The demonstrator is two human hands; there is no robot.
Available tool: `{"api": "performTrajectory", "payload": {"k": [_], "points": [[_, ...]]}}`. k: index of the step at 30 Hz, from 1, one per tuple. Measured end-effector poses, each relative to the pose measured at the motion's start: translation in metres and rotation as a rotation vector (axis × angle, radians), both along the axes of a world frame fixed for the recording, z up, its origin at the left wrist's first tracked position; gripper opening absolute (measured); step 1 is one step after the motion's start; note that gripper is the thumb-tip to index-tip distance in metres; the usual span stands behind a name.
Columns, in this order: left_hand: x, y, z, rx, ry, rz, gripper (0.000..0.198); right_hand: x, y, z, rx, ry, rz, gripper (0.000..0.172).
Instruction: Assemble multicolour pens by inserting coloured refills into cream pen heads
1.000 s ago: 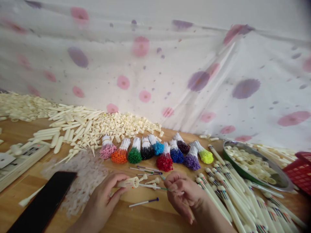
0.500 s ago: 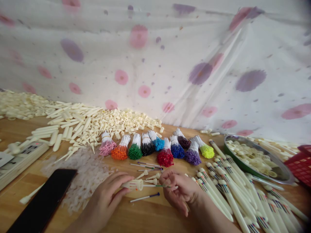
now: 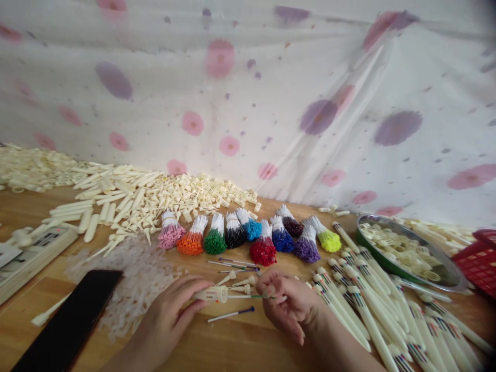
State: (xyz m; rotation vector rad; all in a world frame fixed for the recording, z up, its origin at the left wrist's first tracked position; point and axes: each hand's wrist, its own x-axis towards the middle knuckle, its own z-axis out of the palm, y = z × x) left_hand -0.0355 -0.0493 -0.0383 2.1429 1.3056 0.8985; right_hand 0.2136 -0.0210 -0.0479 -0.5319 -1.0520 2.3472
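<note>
My left hand pinches a cream slotted plastic barrel, its open end facing right. A thin white refill with a green end runs from beside that opening to the fingertips of my right hand, which are closed on its green end. Whether the refill's white tip is inside the barrel cannot be made out. Just below lies a blue-ended refill on the wooden table. Cream pointed pieces and a few loose refills lie behind the hands.
Bundled coloured refills stand in a row behind. Cream parts are heaped at the back left. A black phone and translucent pieces lie left. Assembled pens, a metal bowl and a red basket are right.
My right hand has shifted slightly to the right along with the green-ended refill. My left hand and the barrel have barely moved.
</note>
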Motion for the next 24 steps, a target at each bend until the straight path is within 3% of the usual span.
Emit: {"api": "performTrajectory", "payload": {"k": [11,15,17,21,24], "points": [[0.001,-0.002,-0.008,0.026,0.016,-0.042,0.025,-0.006,0.001,-0.002,0.014,-0.095,0.023,0.023],[0.003,-0.004,-0.011,0.015,0.001,-0.031,0.025,-0.012,-0.006,0.014,0.084,-0.194,0.030,0.024],[0.004,-0.004,-0.009,0.006,-0.010,-0.038,0.025,-0.016,-0.014,0.029,0.286,-0.389,-0.064,0.025],[0.005,-0.004,0.000,-0.025,-0.025,-0.045,0.024,-0.025,-0.030,0.047,1.024,-0.892,-0.437,0.024],[0.006,-0.004,0.003,-0.035,-0.047,-0.018,0.022,-0.031,-0.036,0.042,1.288,-0.936,-0.583,0.024]]}}
